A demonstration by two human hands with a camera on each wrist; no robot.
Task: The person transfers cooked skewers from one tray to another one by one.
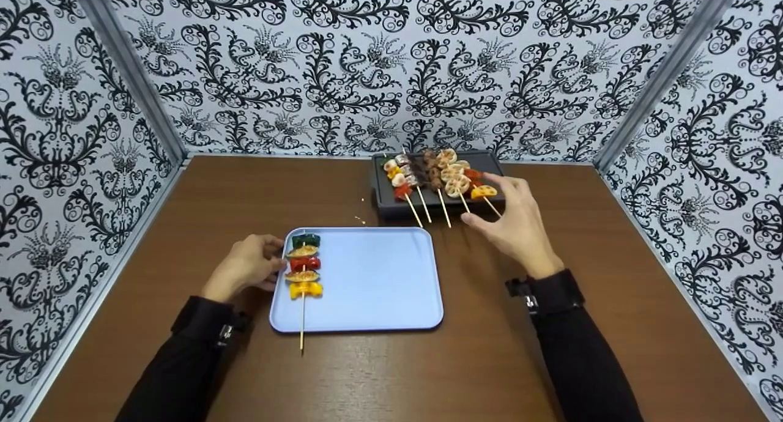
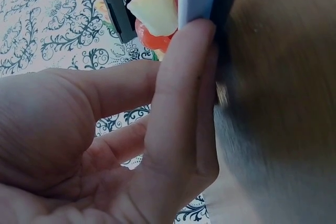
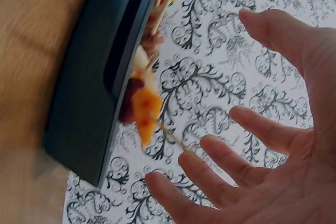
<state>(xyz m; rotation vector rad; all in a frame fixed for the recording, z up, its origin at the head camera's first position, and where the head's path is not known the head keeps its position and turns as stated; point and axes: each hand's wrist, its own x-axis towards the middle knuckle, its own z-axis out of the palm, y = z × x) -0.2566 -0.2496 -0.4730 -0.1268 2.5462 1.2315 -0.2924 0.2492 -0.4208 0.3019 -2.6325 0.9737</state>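
Note:
My left hand point(image 1: 249, 264) is at the left edge of a pale blue tray point(image 1: 373, 281), its fingertips touching the rim. A vegetable skewer point(image 1: 304, 264) with green, red and yellow pieces lies along that side, its stick reaching past the front rim. My right hand point(image 1: 517, 223) hovers by the right side of a dark grill plate point(image 1: 391, 211), thumb and fingers spread. Nearest to it is a skewer with a yellow piece point(image 1: 484, 192); in the right wrist view the grill point(image 3: 79, 93) and yellow piece point(image 3: 145, 111) stand apart from the fingers.
Several other skewers lie side by side on the grill, with meat point(image 1: 432, 168) and lotus root slices point(image 1: 456, 185), sticks pointing forward. Small crumbs point(image 1: 359, 220) are on the brown table point(image 1: 244, 189). Patterned walls point(image 1: 367, 67) enclose the back and sides.

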